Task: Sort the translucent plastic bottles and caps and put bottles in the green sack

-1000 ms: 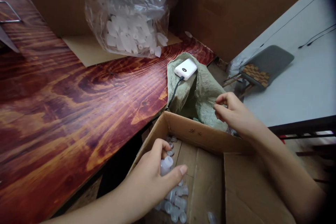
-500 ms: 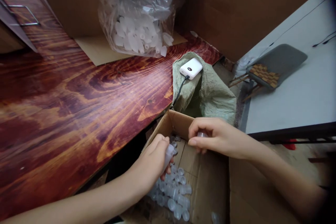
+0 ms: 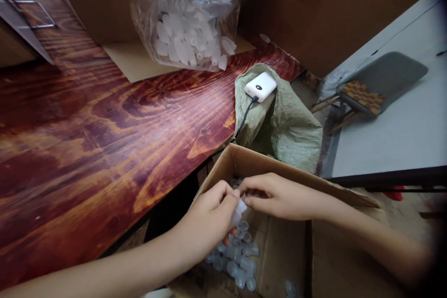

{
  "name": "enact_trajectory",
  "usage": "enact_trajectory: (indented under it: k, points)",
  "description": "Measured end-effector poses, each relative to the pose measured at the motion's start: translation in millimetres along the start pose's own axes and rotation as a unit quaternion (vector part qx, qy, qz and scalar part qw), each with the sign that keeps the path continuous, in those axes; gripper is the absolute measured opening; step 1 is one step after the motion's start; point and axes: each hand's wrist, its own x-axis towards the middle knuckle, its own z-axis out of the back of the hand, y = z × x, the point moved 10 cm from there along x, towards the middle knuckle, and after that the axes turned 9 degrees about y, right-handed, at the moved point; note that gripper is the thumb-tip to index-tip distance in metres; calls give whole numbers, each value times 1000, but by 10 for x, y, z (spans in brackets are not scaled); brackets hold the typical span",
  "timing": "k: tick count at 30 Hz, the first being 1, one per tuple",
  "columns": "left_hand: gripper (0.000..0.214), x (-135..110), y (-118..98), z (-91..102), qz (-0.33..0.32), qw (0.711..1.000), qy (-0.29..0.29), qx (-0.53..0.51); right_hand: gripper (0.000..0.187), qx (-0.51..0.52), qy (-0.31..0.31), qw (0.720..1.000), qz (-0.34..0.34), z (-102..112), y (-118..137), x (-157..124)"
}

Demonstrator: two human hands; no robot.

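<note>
My left hand (image 3: pixel 218 212) is closed around a translucent white plastic piece (image 3: pixel 238 213), its lower end showing below the thumb. My right hand (image 3: pixel 267 194) meets it from the right, fingers curled and tips against my left thumb and the piece. Whatever the right fingertips pinch is hidden. Both hands are over an open cardboard box (image 3: pixel 267 160). Inside the box, below my hands, lie several small clear plastic caps (image 3: pixel 240 260), heaped toward the left wall, and one lies apart (image 3: pixel 289 288) near the bottom edge.
Left of the box is a reddish wood-grain table (image 3: pixel 115 149). On it stands a clear plastic bag (image 3: pixel 188 32) of pointed white plastic pieces. A white power bank (image 3: pixel 261 86) with a black cable rests on a green woven sack (image 3: pixel 296 125). A grey chair (image 3: pixel 384 81) shows at the right.
My right hand, which held a small clear cap apart, has moved left to meet my left hand. The left hand keeps its plastic piece. The view has shifted slightly.
</note>
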Motion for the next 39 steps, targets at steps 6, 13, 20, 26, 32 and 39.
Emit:
enact_trajectory:
  k: [6, 13, 20, 26, 32, 39]
  points:
    - [16, -31, 14, -9, 22, 1000, -6, -7, 29, 296, -95, 950, -37, 121, -151, -20]
    - [13, -53, 4, -17, 28, 999, -6, -19, 30, 337, -88, 937, 0, -62, -1, -42]
    - [11, 6, -16, -95, 39, 988, 34, -142, 20, 182, -82, 976, 92, 107, 305, -178]
    - [11, 27, -18, -141, 40, 979, 64, -187, 15, 22, -91, 982, 162, 146, 561, -334]
    - [21, -59, -37, -48, 43, 995, 15, -83, 26, -25, -95, 993, 69, 42, 411, -240]
    - [20, -77, -126, 21, 18, 999, -22, -39, 46, -31, -36, 995, 92, 84, 471, -254]
